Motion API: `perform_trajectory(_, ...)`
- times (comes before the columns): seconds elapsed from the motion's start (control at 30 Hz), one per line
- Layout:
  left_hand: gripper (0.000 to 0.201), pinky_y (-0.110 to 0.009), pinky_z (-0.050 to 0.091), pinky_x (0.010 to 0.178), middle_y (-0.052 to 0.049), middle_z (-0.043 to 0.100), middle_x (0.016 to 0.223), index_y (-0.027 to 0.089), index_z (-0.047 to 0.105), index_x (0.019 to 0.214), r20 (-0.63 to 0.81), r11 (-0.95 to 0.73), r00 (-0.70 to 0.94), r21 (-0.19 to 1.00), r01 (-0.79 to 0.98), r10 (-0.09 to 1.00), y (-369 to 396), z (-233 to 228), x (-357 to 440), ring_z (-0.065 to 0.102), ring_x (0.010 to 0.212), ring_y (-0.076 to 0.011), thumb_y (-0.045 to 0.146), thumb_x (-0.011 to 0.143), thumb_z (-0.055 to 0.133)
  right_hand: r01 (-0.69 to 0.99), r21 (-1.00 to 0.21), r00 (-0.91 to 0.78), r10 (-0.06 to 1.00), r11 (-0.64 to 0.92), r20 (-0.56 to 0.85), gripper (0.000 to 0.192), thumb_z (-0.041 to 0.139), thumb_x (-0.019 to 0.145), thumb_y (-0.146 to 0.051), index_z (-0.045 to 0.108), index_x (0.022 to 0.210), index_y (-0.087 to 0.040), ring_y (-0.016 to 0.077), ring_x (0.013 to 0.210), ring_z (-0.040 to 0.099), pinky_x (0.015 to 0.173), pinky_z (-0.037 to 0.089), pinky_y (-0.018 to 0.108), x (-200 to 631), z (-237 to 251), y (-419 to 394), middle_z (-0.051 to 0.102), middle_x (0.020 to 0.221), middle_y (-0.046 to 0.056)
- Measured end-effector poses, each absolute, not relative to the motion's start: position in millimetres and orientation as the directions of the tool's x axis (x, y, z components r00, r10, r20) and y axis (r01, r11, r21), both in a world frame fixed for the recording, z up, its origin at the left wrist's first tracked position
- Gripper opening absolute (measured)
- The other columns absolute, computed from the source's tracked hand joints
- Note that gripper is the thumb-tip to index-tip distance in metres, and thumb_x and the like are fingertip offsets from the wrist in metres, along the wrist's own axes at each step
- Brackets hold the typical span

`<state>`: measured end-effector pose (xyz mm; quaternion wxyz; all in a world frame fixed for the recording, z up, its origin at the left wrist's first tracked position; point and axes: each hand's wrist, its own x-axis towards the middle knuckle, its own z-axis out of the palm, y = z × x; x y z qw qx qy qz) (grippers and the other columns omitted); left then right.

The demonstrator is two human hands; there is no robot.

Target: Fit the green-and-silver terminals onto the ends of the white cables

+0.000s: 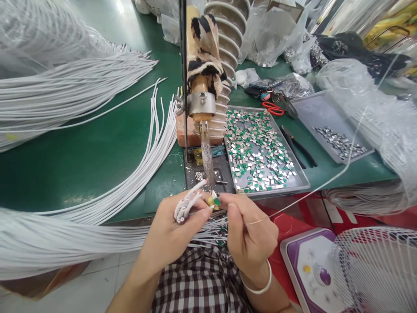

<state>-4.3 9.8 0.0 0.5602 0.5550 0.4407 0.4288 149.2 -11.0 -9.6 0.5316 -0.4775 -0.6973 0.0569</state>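
My left hand (174,230) grips a small bunch of white cable ends (187,204), their tips sticking up between thumb and fingers. My right hand (250,232) pinches a tiny green and silver piece (215,201) against those tips, with a thin white wire (312,191) running off to the right. Both hands sit just below the soldering iron tip (207,158), which hangs from a clamp (201,104). A grey tray of green and silver chips (259,150) lies right of the iron.
Long white cables (143,161) curve across the green table, with big bundles at left (48,87) and across my lap. A second tray of metal parts (339,141), pliers (298,148), red scissors (273,108) and plastic bags lie right. A fan (374,269) stands lower right.
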Motion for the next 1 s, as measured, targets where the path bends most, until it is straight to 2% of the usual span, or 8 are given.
perform_trajectory(0.07, 0.021, -0.024, 0.046, 0.066, 0.001, 0.068, 0.08, 0.02, 0.063, 0.065, -0.026, 0.035, 0.187, 0.999, -0.042, 0.982, 11.2, -0.1, -5.4, 0.06, 0.071, -0.0134, 0.017, 0.086, 0.066, 0.56, -0.654, 0.079, 0.753, 0.509, 0.653, 0.029, 0.057, 0.094, -0.006, 0.064, 0.118, -0.02, 0.0141, 0.086, 0.078, 0.08, 0.065, 0.025, 149.6, -13.8, -12.5, 0.081, 0.099, 0.004)
perform_trajectory(0.13, 0.019, -0.023, 0.047, 0.066, 0.001, 0.069, 0.082, 0.02, 0.065, 0.065, -0.043, 0.058, 0.142, 0.994, -0.098, 0.989, 12.8, -1.0, -5.8, 0.061, 0.073, -0.0132, 0.016, 0.083, 0.068, 0.494, -0.689, 0.126, 0.74, 0.531, 0.661, 0.029, 0.06, 0.094, -0.007, 0.064, 0.119, -0.021, 0.0142, 0.086, 0.079, 0.08, 0.066, 0.024, 149.2, -17.4, -12.0, 0.081, 0.098, 0.002)
perform_trajectory(0.27, 0.018, -0.025, 0.046, 0.061, -0.001, 0.068, 0.08, 0.02, 0.065, 0.062, -0.079, 0.103, 0.131, 0.978, -0.182, 0.988, 17.9, -3.1, -4.4, 0.06, 0.068, -0.0147, 0.019, 0.078, 0.07, 0.5, -0.593, 0.148, 0.612, 0.631, 0.777, 0.03, 0.068, 0.09, -0.005, 0.069, 0.115, -0.022, 0.0175, 0.087, 0.079, 0.076, 0.069, 0.03, 145.3, -20.5, -5.5, 0.081, 0.099, 0.003)
perform_trajectory(0.4, 0.021, -0.025, 0.04, 0.054, -0.001, 0.062, 0.073, 0.019, 0.062, 0.057, -0.14, 0.171, 0.157, 0.964, -0.204, 0.978, 24.0, -0.3, -3.0, 0.052, 0.059, -0.0122, 0.021, 0.076, 0.072, 0.556, -0.534, 0.162, 0.547, 0.636, 0.821, 0.033, 0.073, 0.084, -0.001, 0.074, 0.111, -0.021, 0.0163, 0.088, 0.079, 0.075, 0.069, 0.027, 141.3, -19.9, 0.4, 0.079, 0.107, 0.006)
perform_trajectory(0.57, 0.021, -0.025, 0.039, 0.052, 0.003, 0.049, 0.061, 0.019, 0.061, 0.055, -0.152, 0.189, 0.153, 0.944, -0.27, 0.976, 26.9, 7.7, -1.3, 0.045, 0.053, -0.0099, 0.019, 0.07, 0.075, 0.592, -0.51, 0.143, 0.541, 0.624, 0.829, 0.04, 0.077, 0.081, -0.002, 0.075, 0.115, -0.023, 0.0163, 0.089, 0.078, 0.077, 0.07, 0.027, 139.5, -18.9, 1.0, 0.079, 0.107, 0.005)
perform_trajectory(0.73, 0.019, -0.021, 0.035, 0.047, 0.004, 0.051, 0.065, 0.018, 0.063, 0.056, -0.172, 0.204, 0.119, 0.909, -0.362, 0.978, 24.9, 10.2, 2.0, 0.036, 0.049, -0.0051, 0.015, 0.069, 0.076, 0.603, -0.495, 0.118, 0.544, 0.626, 0.831, 0.036, 0.076, 0.083, -0.004, 0.075, 0.113, -0.023, 0.0162, 0.088, 0.078, 0.078, 0.07, 0.029, 137.4, -15.7, 1.4, 0.079, 0.105, 0.004)
perform_trajectory(0.87, 0.02, -0.02, 0.035, 0.047, 0.003, 0.054, 0.067, 0.018, 0.062, 0.056, -0.177, 0.213, 0.127, 0.894, -0.394, 0.976, 22.9, 8.1, 0.9, 0.044, 0.053, -0.0066, 0.015, 0.069, 0.077, 0.572, -0.52, 0.131, 0.555, 0.634, 0.821, 0.03, 0.075, 0.083, -0.002, 0.076, 0.107, -0.021, 0.016, 0.088, 0.078, 0.078, 0.07, 0.029, 136.5, -12.8, 2.5, 0.08, 0.103, 0.005)
perform_trajectory(1.0, 0.019, -0.022, 0.044, 0.056, -0.001, 0.06, 0.074, 0.019, 0.063, 0.058, -0.17, 0.207, 0.138, 0.921, -0.331, 0.976, 19.1, 3.2, -3.3, 0.06, 0.072, -0.0148, 0.016, 0.071, 0.076, 0.52, -0.58, 0.142, 0.605, 0.628, 0.783, 0.026, 0.073, 0.086, -0.005, 0.075, 0.105, -0.023, 0.0168, 0.084, 0.078, 0.073, 0.069, 0.031, 138.6, -14.1, 1.6, 0.08, 0.098, 0.004)
